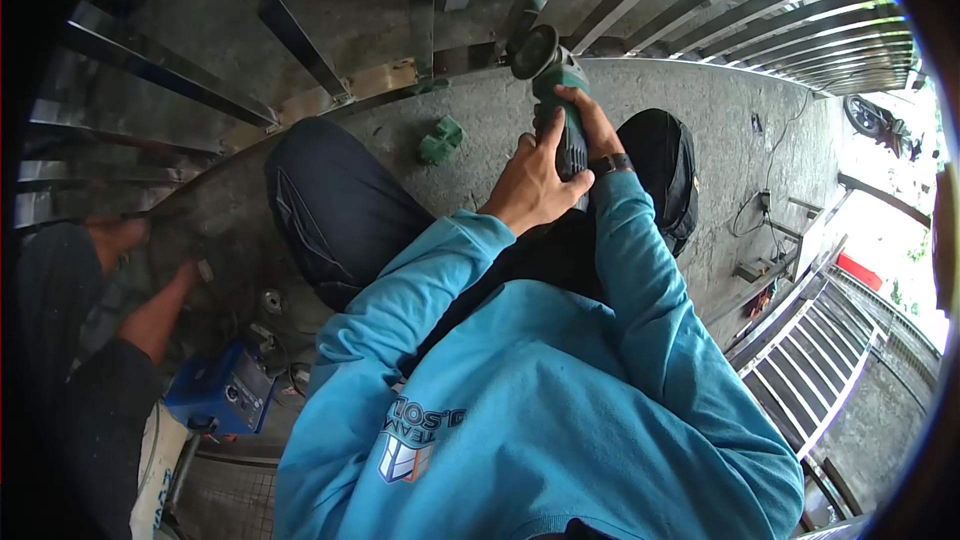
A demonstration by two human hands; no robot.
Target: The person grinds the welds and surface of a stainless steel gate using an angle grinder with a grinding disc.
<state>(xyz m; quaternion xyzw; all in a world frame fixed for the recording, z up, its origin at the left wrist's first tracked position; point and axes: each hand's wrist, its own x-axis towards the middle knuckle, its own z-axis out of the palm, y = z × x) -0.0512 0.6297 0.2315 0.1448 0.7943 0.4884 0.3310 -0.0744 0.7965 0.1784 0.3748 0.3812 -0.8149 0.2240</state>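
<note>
Both hands close around a green angle grinder [556, 100] held out in front of the body, toward twelve o'clock. The left hand [532, 185] wraps the rear of the tool's body from the seven o'clock side, fingers curled shut over the dark handle with the thumb lying up along it. The right hand [592, 120] grips the same body from the four o'clock side, a little further forward, fingers folded tight around the green casing; a dark wristwatch [610, 163] sits on that wrist above the blue sleeve. The grinder's disc [533, 50] points away at eleven o'clock from the hands, its face right up against the lower rail of a shiny metal gate [300, 60]; whether it actually touches the steel cannot be told. A small green block [440, 140] lies on the concrete at nine o'clock from the hands, near the knee. Far off at eight o'clock, another person's bare feet [130, 240] rest beside a blue machine [220, 387].
</note>
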